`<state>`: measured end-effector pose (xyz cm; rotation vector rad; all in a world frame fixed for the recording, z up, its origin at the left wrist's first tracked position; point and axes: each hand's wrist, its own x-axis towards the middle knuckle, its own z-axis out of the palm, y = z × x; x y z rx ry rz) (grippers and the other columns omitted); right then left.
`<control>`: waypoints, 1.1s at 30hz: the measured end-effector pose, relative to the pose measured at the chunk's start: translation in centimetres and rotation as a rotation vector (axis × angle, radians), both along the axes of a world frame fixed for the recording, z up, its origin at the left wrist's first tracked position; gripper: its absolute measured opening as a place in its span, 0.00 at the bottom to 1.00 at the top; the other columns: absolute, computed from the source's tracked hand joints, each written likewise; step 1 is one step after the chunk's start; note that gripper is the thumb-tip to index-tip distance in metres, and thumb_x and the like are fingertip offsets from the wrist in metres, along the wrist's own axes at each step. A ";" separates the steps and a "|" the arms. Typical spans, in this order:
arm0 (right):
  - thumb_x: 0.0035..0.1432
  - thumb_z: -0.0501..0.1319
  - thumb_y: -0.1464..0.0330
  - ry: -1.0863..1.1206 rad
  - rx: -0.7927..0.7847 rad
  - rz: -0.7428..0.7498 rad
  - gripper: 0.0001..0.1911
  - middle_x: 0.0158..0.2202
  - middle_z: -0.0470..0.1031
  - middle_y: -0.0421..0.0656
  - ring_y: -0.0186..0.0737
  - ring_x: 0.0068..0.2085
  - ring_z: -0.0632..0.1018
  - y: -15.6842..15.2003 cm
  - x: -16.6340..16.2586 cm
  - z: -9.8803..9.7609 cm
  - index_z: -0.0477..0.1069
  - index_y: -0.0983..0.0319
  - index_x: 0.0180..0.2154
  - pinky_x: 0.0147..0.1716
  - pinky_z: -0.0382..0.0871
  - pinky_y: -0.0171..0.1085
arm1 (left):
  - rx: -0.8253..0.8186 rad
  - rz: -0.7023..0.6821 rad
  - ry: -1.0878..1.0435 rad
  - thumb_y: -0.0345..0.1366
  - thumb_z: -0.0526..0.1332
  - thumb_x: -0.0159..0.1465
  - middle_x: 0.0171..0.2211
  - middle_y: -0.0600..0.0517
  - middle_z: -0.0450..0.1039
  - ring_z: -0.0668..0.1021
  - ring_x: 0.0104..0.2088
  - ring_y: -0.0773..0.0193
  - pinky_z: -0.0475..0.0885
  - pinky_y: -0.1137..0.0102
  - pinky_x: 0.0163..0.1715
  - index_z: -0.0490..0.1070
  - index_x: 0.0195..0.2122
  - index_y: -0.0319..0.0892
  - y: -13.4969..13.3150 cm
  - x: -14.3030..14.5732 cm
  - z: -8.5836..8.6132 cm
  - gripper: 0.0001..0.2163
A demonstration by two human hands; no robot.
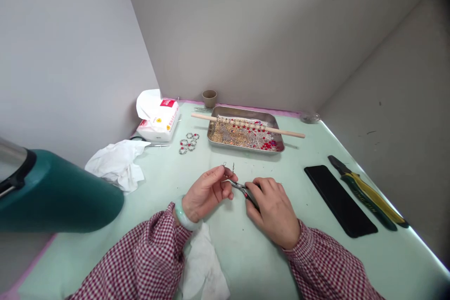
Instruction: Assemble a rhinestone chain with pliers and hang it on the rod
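Observation:
My left hand [210,190] is closed in a pinch around a thin twisted wire [233,167], whose ends stick up above the fingertips. In my right hand [272,208] are small dark-handled pliers [246,191], gripped at the handles. The plier tips meet the wire at my left fingers; whether the jaws are closed is too small to tell. Beyond my hands, several small wire rings with red beads [189,143] lie on the green table [256,262]. A metal tray [246,148] holds gold, clear and red beads, with a wooden stick [288,133] laid across it.
At left stand a large green bottle [70,192] and a tissue pack [161,119], with crumpled tissue [117,164] between. Another tissue [206,267] lies by my left sleeve. A black flat case [339,199] and large yellow-green pliers [367,192] lie right. A small cup [209,98] stands behind.

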<state>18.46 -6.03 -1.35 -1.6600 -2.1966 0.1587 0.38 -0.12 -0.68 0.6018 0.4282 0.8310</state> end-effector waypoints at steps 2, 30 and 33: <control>0.56 0.53 0.70 0.147 -0.005 -0.013 0.14 0.38 0.69 0.50 0.49 0.42 0.66 0.3 0.4 0.0 0.70 0.64 0.43 0.42 0.59 0.48 | 0.007 0.001 0.005 0.38 0.55 0.63 0.34 0.49 0.70 0.68 0.21 0.75 0.69 0.72 0.26 0.70 0.33 0.36 0.0 0.0 0.1 0.10; 0.57 0.55 0.62 2.020 -1.425 0.115 0.13 0.25 0.66 0.40 0.31 0.23 0.67 1.0 -1.0 1.2 0.68 0.67 0.36 0.15 0.55 0.29 | 0.140 0.072 0.030 0.36 0.53 0.61 0.22 0.54 0.54 0.61 0.23 0.69 0.65 0.71 0.23 0.61 0.22 0.38 0.0 0.1 0.6 0.12; 0.57 0.55 0.63 2.051 -1.465 0.132 0.12 0.25 0.66 0.39 0.30 0.23 0.67 1.0 -0.9 0.9 0.67 0.66 0.36 0.13 0.52 0.28 | 0.155 0.081 0.041 0.35 0.54 0.60 0.22 0.54 0.54 0.61 0.23 0.69 0.64 0.72 0.23 0.61 0.21 0.38 0.0 0.1 0.6 0.11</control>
